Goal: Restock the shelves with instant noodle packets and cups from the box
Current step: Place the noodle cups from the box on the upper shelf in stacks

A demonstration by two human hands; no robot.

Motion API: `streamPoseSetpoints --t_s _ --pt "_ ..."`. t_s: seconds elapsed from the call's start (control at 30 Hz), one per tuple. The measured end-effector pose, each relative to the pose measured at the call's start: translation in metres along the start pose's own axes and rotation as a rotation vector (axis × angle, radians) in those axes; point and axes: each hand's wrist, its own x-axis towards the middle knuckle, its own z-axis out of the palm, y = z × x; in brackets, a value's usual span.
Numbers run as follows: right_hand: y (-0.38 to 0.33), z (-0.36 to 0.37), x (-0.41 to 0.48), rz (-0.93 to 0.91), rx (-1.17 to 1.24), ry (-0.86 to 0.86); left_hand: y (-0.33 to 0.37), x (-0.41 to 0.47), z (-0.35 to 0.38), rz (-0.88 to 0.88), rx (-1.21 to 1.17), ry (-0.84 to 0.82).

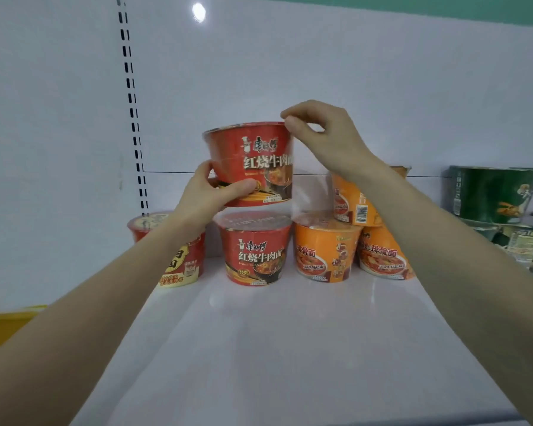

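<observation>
I'm holding top cup (253, 161) upright directly above shelved red cup (256, 250), left hand (206, 195) gripping its base, right hand (326, 139) curling at rim, hold unclear.

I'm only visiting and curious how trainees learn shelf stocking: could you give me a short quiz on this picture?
1. True or false: the left hand grips an orange cup.
2. What colour are the cups at the far right of the shelf? A green, B blue, C yellow.
3. How many orange cups show?
Key: 1 false, its fingers grip a red cup near the base; 2 A; 3 three.
</observation>
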Motion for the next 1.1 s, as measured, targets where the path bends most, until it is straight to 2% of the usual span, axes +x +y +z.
streamPoseSetpoints --t_s 0.17,0.3,0.37,0.43,0.5,0.53,0.6,0.67,0.73,0.8,0.87,1.1 --pt "0.015 -0.011 0.0 0.23 0.208 -0.253 0.001 0.0 -0.005 0.015 -0.146 -0.163" --pt "0.015 -0.009 -0.002 0.222 0.322 -0.196 0.001 -0.003 -0.005 -0.002 -0.134 -0.141" --pt "0.017 -0.007 -0.004 0.207 0.294 -0.143 0.002 -0.009 -0.003 -0.034 -0.012 -0.055" --pt "0.022 -0.004 -0.004 0.184 0.234 -0.099 0.001 -0.02 0.003 -0.038 0.219 0.104" --pt "0.027 -0.001 -0.004 0.18 0.186 -0.071 -0.002 -0.039 0.011 0.041 0.472 0.194" --pt "0.029 0.001 -0.005 0.189 0.176 -0.06 -0.005 -0.05 0.015 0.098 0.58 0.175" --pt "0.033 0.005 -0.005 0.212 0.164 -0.045 -0.012 -0.073 0.022 0.196 0.775 -0.008" --pt "0.035 0.012 -0.006 0.224 0.151 -0.039 -0.021 -0.093 0.027 0.205 0.942 -0.297" --pt "0.037 0.018 -0.007 0.229 0.153 -0.041 -0.027 -0.107 0.029 0.1 1.019 -0.577" --pt "0.039 0.025 -0.009 0.239 0.158 -0.044 -0.033 -0.116 0.03 -0.077 1.022 -0.761" --pt "0.041 0.031 -0.01 0.252 0.162 -0.041 -0.038 -0.122 0.028 -0.163 1.032 -0.827" --pt "0.051 0.05 -0.014 0.305 0.151 -0.062 -0.046 -0.133 0.027 -0.063 1.092 -0.795"
